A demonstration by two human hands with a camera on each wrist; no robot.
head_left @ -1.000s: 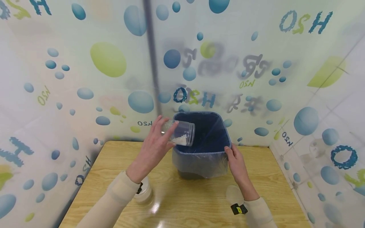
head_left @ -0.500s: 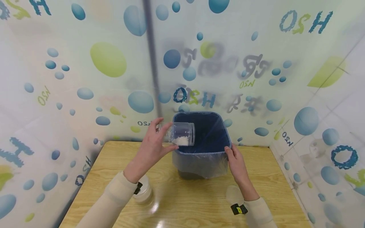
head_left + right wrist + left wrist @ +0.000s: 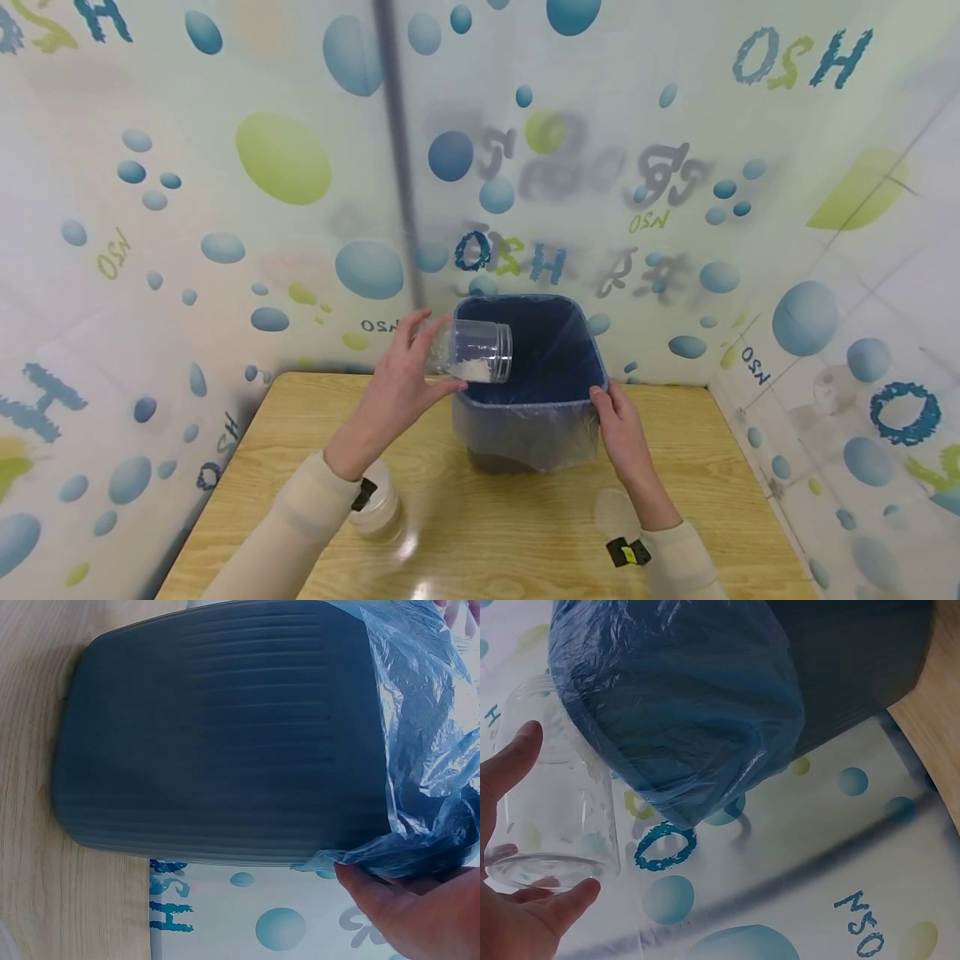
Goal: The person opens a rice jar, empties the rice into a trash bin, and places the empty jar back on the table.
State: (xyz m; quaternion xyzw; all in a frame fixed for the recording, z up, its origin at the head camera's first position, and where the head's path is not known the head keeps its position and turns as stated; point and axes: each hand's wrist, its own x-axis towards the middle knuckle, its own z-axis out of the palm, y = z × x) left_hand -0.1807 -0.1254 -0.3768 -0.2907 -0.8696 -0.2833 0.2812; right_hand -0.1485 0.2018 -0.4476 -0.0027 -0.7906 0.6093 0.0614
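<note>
My left hand (image 3: 397, 379) grips a clear jar (image 3: 480, 343) lying on its side, its mouth over the left rim of a dark blue trash bin (image 3: 528, 404). White flaky bits lie along the jar's lower wall near the mouth. In the left wrist view, thumb and fingers hold the clear jar (image 3: 559, 802) near its base, and some flakes cling to the wall. A thin blue bag (image 3: 682, 697) lines the bin and folds over its rim. At the near right corner, my right hand (image 3: 621, 429) pinches the rim and bag; the right wrist view shows its fingers partly hidden by plastic.
A second clear jar (image 3: 377, 504) with a whitish lid stands on the wooden table (image 3: 517, 533) by my left wrist, partly covered by it. A pale round disc (image 3: 615, 512) lies near my right wrist. Patterned sheeting (image 3: 300, 250) rises behind and on both sides.
Since one second ago the left hand has shifted its hold towards the jar's base, and the jar has come nearly level. The right hand and bin stay put.
</note>
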